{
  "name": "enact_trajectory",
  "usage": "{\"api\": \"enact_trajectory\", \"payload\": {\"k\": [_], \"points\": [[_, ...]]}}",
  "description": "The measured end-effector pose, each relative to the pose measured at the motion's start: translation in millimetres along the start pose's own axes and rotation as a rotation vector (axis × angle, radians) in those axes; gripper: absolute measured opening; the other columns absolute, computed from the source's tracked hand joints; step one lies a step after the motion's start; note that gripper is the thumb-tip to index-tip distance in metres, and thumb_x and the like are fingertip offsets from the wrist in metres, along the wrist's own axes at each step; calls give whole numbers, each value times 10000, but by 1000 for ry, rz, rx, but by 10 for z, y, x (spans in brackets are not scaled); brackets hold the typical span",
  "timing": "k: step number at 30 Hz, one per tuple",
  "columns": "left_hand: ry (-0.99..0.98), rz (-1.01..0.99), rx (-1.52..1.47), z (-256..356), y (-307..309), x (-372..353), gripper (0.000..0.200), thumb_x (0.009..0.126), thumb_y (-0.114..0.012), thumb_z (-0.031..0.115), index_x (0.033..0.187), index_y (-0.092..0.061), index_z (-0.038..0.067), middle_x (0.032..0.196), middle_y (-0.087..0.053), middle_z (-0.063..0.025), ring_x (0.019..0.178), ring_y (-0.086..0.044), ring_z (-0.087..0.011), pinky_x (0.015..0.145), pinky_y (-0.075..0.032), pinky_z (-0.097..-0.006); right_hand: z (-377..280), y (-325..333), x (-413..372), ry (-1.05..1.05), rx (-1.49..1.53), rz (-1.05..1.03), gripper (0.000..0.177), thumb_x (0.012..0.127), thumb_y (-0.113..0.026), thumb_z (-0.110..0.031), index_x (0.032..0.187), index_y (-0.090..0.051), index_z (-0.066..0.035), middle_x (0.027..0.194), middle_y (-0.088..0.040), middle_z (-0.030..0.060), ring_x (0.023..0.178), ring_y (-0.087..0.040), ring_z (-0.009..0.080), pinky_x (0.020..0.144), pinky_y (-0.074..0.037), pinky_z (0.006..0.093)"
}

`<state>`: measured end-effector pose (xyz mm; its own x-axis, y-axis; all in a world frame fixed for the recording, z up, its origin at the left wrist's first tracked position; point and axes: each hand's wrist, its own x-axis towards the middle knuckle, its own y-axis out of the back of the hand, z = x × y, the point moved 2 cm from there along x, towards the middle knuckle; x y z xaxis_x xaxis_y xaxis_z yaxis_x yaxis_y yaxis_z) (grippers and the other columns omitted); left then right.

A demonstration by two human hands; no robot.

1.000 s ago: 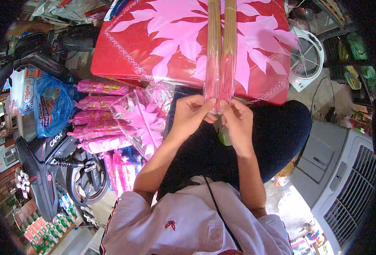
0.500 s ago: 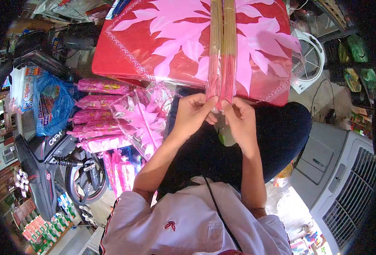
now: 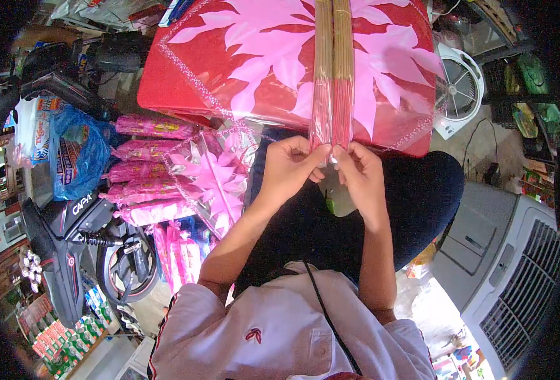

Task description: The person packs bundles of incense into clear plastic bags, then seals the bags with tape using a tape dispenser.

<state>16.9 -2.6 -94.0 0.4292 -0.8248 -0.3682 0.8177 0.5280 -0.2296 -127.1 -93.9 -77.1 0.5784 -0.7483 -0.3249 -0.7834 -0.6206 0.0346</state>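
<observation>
Two long bundles of incense sticks [image 3: 323,82], tan at the far part and pink-red at the near part, lie side by side on a clear plastic sheet printed with pink flowers [image 3: 267,47]. Shiny film shows over their pink ends. My left hand [image 3: 292,170] is closed in a pinch at the near end of the left bundle. At the near end of the right bundle, my right hand [image 3: 361,180] pinches with thumb and fingers. The fingertips of both hands almost meet, and they partly hide the bundle ends.
Under the sheet is a red padded surface [image 3: 172,82]. Pink wrapped packets [image 3: 153,126] and another flower-printed plastic sheet [image 3: 220,183] lie to the left, by a blue plastic bag [image 3: 77,152] and a black bike [image 3: 58,266]. A fan [image 3: 460,88] and a grey air cooler [image 3: 495,253] stand right.
Both hands stay at the near ends of the bundles; the fingers have shifted slightly, with the right hand turned a little. The bundles have hardly moved.
</observation>
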Motion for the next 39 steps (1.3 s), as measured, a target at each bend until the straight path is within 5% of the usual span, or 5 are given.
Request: {"api": "enact_trajectory", "payload": {"k": [24,28,32,37,39], "points": [[173,98,154,-495,494,-116,419,1065,-625,389,971,-642,-18,885,-700,-148,621,-683,-186,472,-496,-287,407,-43,-259,-272,433,271,239,1028,-638,-320,1027,-672,-83,777,-612,-24,601,-533,69,527,-370,220],[40,305,329,-759,474,-51,454,994,-752,226,1315,-548,-22,1107,-692,-142,839,-692,-157,681,-560,-279,840,-160,-301,-319,422,340,266,960,-692,-223,1182,-641,-85,965,-683,7,775,-623,93,613,-450,231],[4,151,-35,-1016,414,90,445,942,-817,305,1159,-675,-56,955,-742,-93,889,-687,-136,878,-549,-308,958,-364,-225,-222,518,331,386,944,-755,-187,1292,-630,-76,1190,-720,52,1042,-651,141,877,-504,292],[124,32,-77,-919,388,-103,247,999,-753,231,1012,-758,-15,895,-747,-46,812,-668,-123,851,-540,-297,1108,-369,-210,-192,522,249,209,1001,-686,-177,1165,-678,-48,1107,-713,49,1001,-672,160,888,-502,324],[51,234,69,-827,450,-254,366,975,-771,240,1196,-694,-42,1163,-702,-126,1000,-643,-176,938,-510,-348,1114,-353,-272,-197,492,234,203,1012,-684,-183,1158,-686,-42,1084,-715,54,985,-678,160,880,-513,320]]}}
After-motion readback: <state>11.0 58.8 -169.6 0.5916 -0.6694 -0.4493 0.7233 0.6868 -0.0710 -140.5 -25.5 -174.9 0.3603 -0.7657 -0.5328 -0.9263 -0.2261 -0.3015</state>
